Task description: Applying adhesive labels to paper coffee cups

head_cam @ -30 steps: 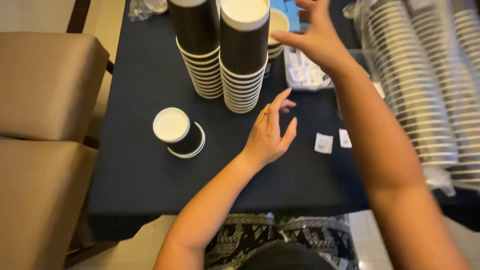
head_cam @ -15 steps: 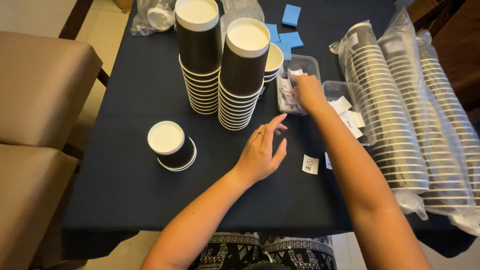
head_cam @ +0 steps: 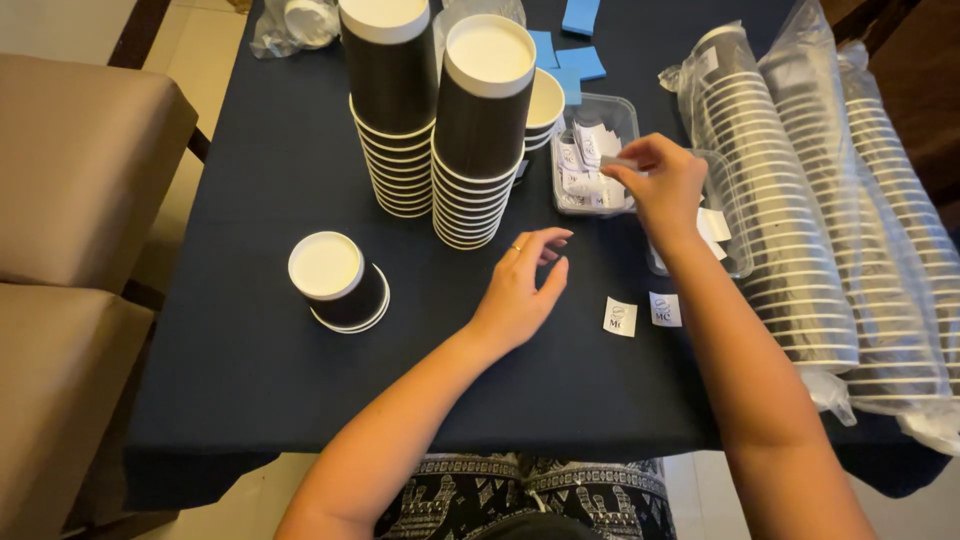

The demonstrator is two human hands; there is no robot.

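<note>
Looking down through the head camera, I've got the right hand (head_cam: 665, 185) over the clear plastic tray (head_cam: 596, 160), thumb and fingers closed in a pinch on a small white slip (head_cam: 618, 161) just above the heap of slips inside. Only an edge of the slip shows between the fingertips, so I cannot tell whether it is one slip or two stuck together.

The left hand (head_cam: 520, 290) rests on the dark desk (head_cam: 250, 390), palm down, fingers loosely curled and holding nothing. It sits just in front of the nearer stack of black paper cups (head_cam: 485, 130), not touching it. A second stack (head_cam: 390, 110) stands beside that one, and a single upturned cup (head_cam: 335, 280) sits well apart to the left.

My call on the grip: keep the pinch light and near the slip's edge, lift straight up so the neighbours drop back into the tray, and check that just one comes away. The tray looks flimsy, so a sideways drag could shift it.

Two square printed labels (head_cam: 620, 317) (head_cam: 665, 309) lie flat on the desk near the right forearm, just beside each other. The forearm passes above them, and a low sweep could brush them off, so I would keep the wrist high on the way out.

To the right, long sleeves of bagged cups (head_cam: 800, 230) lie along the desk edge, touching a second clear tray (head_cam: 735, 245). Blue notes (head_cam: 580, 30) sit at the far end.
</note>
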